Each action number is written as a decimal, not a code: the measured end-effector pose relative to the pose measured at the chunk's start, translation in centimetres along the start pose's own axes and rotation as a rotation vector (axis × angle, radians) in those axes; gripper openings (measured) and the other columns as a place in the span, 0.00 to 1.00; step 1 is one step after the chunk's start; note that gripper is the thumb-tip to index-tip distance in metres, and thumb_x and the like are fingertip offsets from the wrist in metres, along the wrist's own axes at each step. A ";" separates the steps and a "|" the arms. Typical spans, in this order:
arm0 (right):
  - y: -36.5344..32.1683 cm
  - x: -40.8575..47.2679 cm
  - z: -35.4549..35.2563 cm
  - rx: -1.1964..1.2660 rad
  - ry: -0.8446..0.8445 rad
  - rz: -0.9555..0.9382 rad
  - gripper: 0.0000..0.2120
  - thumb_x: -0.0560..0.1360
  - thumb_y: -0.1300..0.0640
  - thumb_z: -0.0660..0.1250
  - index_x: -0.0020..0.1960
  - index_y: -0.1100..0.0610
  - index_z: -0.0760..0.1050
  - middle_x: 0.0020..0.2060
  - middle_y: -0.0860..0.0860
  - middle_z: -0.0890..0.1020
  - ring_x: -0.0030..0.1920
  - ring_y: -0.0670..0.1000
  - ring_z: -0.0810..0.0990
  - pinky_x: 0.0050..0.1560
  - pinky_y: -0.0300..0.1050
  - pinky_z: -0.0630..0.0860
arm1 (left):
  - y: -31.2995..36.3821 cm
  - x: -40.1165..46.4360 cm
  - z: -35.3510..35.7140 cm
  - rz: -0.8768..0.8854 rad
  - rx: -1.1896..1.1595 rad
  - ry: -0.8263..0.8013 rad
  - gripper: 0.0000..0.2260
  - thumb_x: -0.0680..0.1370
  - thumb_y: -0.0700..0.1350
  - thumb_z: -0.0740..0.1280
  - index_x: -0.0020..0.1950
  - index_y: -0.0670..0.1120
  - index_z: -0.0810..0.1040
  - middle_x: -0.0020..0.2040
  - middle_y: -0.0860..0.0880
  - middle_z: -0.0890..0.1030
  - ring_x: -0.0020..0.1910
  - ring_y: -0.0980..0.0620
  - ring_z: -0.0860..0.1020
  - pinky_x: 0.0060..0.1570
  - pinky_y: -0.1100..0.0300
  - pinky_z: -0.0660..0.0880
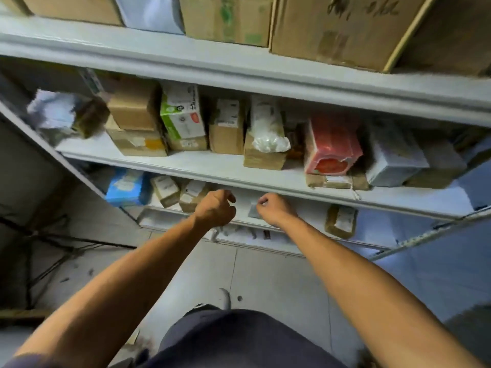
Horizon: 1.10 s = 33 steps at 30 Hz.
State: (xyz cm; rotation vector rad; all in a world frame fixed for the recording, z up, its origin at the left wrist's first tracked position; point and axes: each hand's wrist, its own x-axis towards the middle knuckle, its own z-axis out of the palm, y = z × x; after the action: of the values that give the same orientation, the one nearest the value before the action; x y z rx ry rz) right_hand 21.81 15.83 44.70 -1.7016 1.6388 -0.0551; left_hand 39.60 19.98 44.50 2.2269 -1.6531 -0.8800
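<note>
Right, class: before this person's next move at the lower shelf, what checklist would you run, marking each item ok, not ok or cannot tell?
1. Both hands at the lower shelf: left hand and right hand reach it. Ok.
2. Small grey packet in view between the hands: ok.
3. Right hand gripping the packet: cannot tell.
4. Left hand free: fingers curled, nothing seen in them. Ok.
5. Label on the brown box beside the left hand readable: not ok, blurred.
</note>
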 end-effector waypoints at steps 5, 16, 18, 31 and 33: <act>-3.9 1.8 2.0 -0.018 -0.046 -0.099 0.11 0.74 0.51 0.63 0.50 0.54 0.81 0.48 0.54 0.84 0.51 0.60 0.82 0.55 0.56 0.81 | -2.6 -0.6 -1.9 -0.061 -0.039 0.028 0.14 0.77 0.41 0.66 0.61 0.48 0.82 0.60 0.46 0.84 0.58 0.46 0.81 0.59 0.54 0.79; -15.0 4.2 7.7 -0.073 -0.141 -0.236 0.09 0.79 0.54 0.64 0.52 0.55 0.82 0.51 0.54 0.85 0.49 0.56 0.82 0.53 0.50 0.81 | -11.5 1.4 -7.7 -0.203 -0.273 0.297 0.12 0.77 0.44 0.70 0.61 0.47 0.80 0.57 0.46 0.83 0.51 0.50 0.80 0.52 0.57 0.78; -17.5 5.8 9.1 -0.058 -0.120 -0.246 0.10 0.79 0.55 0.64 0.55 0.52 0.82 0.55 0.53 0.84 0.53 0.56 0.81 0.54 0.48 0.78 | -13.5 2.8 -9.5 -0.190 -0.337 0.429 0.17 0.77 0.47 0.71 0.65 0.48 0.77 0.61 0.46 0.80 0.55 0.48 0.80 0.58 0.51 0.79; -25.8 11.2 16.9 0.064 -0.053 -0.010 0.06 0.76 0.55 0.69 0.41 0.51 0.75 0.51 0.54 0.84 0.55 0.58 0.81 0.54 0.48 0.78 | -16.4 15.3 -19.4 -0.040 -0.288 0.722 0.47 0.65 0.68 0.77 0.78 0.53 0.63 0.77 0.36 0.57 0.76 0.36 0.58 0.75 0.44 0.58; -26.0 11.2 16.7 0.075 -0.062 0.020 0.05 0.75 0.54 0.69 0.41 0.50 0.76 0.50 0.52 0.83 0.53 0.56 0.81 0.56 0.50 0.80 | -16.2 16.4 -19.6 -0.126 -0.257 0.738 0.47 0.63 0.71 0.74 0.76 0.53 0.65 0.77 0.36 0.59 0.76 0.35 0.58 0.74 0.41 0.55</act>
State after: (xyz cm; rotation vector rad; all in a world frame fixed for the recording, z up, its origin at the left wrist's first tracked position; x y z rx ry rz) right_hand 54.13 11.19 41.57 -1.6143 1.5888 -0.0533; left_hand 66.87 7.01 46.36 2.1126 -1.0050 -0.2080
